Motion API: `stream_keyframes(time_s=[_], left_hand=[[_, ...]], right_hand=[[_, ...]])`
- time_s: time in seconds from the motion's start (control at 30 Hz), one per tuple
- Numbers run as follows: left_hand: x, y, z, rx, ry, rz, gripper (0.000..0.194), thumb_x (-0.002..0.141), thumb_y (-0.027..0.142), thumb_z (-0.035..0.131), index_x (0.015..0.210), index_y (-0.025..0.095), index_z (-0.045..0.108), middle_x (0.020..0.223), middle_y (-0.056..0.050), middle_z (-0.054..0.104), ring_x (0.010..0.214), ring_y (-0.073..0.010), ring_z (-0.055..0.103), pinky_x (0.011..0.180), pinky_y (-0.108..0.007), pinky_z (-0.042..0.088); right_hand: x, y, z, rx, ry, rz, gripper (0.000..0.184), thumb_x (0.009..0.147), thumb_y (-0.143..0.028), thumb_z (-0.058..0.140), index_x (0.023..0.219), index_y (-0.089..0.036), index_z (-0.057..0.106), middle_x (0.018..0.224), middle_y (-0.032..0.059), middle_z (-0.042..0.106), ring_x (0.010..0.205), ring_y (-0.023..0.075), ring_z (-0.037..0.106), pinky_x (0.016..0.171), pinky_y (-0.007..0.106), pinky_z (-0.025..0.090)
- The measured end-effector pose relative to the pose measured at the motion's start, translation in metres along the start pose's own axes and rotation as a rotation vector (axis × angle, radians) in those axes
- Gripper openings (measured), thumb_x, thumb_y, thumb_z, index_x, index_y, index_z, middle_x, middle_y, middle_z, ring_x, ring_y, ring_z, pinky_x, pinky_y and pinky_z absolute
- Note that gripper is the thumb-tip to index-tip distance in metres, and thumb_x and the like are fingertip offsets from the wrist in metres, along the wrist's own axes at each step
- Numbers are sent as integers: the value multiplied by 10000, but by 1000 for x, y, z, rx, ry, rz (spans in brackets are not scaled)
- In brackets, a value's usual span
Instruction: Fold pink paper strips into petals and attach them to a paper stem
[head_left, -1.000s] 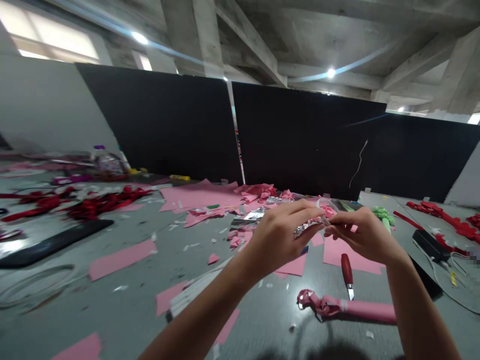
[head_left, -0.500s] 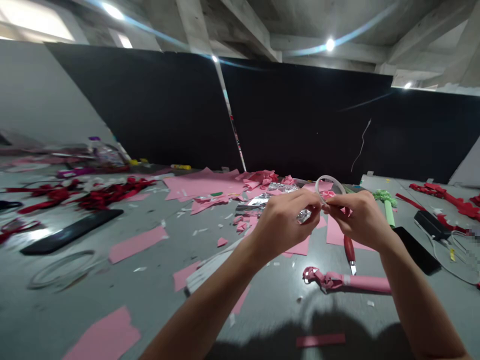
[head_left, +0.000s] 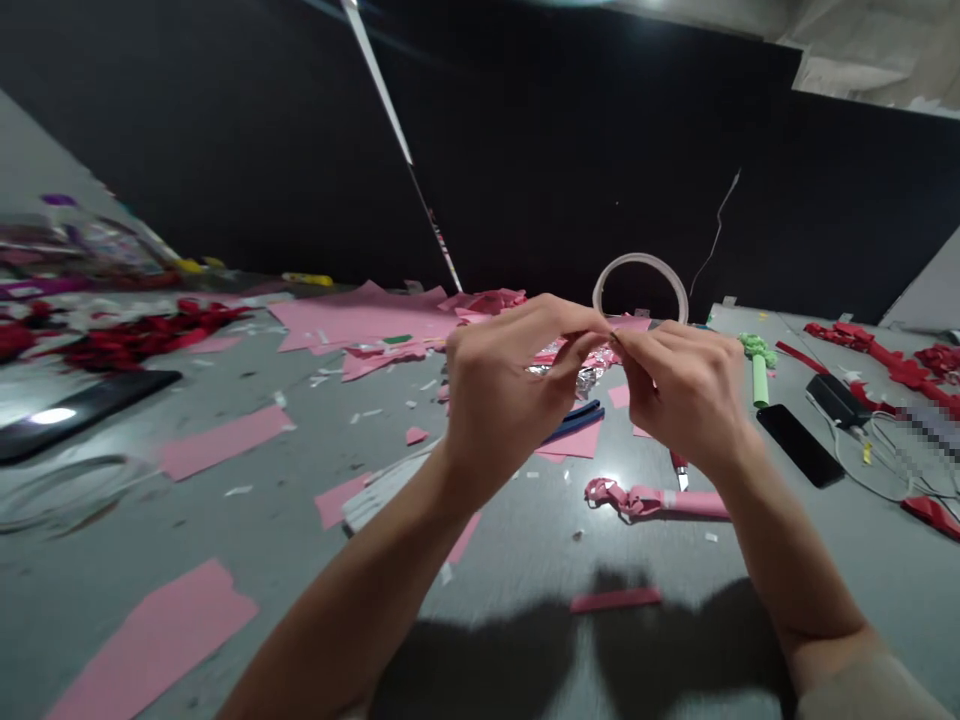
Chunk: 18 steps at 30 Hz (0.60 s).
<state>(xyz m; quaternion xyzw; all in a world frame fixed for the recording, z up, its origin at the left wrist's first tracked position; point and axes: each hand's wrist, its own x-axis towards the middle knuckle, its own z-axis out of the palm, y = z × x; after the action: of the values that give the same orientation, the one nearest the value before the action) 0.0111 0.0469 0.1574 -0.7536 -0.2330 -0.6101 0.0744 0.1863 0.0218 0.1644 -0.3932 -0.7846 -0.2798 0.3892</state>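
Note:
My left hand and my right hand are raised over the table, their pinched fingertips meeting. A thin white ring that looks like a roll of tape stands up from behind the fingers. Its lower part is hidden by the hands, and both hands appear to grip its near edge. Under the right forearm lies a pink paper stick with a ruffled end. A red-handled craft knife shows partly below my right hand. Dark blue scissor-like handles rest on pink paper between the wrists.
Pink paper sheets and scraps cover the back. To the right lie a green paper stick, a black phone and a charger with cables. Red ruffled strips and a black slab are at left. A black panel stands behind.
The view has tipped downward. Both hands still pinch together, turned more knuckles-up, and the white ring now shows larger above them. The dark blue handles have come into sight.

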Motion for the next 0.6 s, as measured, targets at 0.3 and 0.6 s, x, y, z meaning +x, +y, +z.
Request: stream_keyframes(time_s=[0.3, 0.6], left_hand=[[12, -37, -22, 332, 348, 251, 187, 1006, 91, 682, 881, 190, 781, 838, 66, 786, 774, -92, 722, 713, -228, 577], [-115, -7, -23, -299, -553, -222, 182, 1011, 162, 657, 1162, 159, 758, 1000, -80, 837, 852, -183, 790, 773, -309, 647]], right_hand=[[-10, -14, -35, -110, 255, 72, 282, 1040, -109, 577, 847, -237, 738, 581, -5, 599, 533, 170, 527, 556, 345, 330], [-117, 75, -32, -97, -660, 369, 310, 1043, -296, 589, 828, -201, 790, 629, 58, 718, 553, 211, 615, 560, 339, 319]])
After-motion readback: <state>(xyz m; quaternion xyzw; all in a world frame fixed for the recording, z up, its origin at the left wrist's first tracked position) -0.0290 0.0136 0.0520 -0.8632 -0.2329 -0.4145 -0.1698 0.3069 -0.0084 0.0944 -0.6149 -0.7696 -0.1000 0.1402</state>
